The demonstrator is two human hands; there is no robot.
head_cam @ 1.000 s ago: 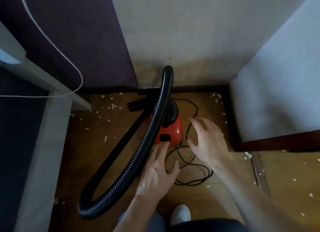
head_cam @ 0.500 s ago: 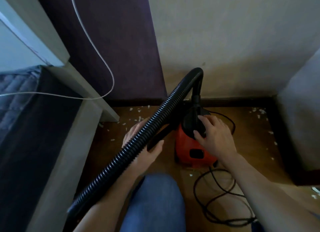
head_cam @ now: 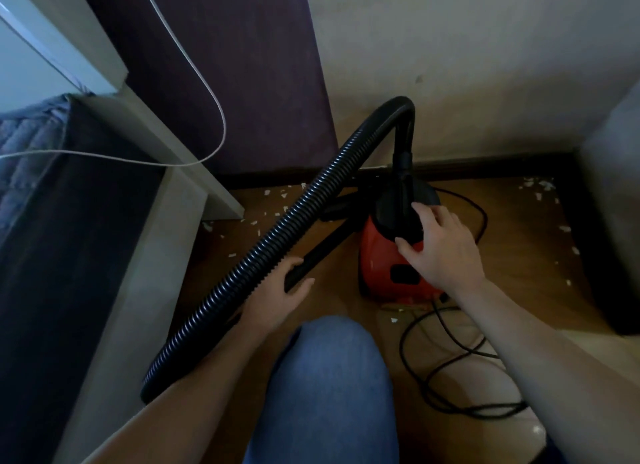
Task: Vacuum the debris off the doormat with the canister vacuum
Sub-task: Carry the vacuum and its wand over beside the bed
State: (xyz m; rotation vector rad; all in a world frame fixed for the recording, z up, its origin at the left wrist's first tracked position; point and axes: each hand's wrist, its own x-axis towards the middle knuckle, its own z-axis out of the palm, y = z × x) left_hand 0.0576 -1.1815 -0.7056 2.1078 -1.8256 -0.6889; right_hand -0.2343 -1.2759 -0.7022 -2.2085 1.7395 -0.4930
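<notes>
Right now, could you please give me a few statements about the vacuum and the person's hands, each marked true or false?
1. The right hand rests on top of the red canister vacuum. True.
2. The left hand holds the power cord. False: it grips the black wand; the cord lies looped on the floor, untouched.
3. The ribbed hose is detached from the canister. False: its curved end goes into the canister's top.
4. White scraps lie scattered on the wooden floor. True.
</notes>
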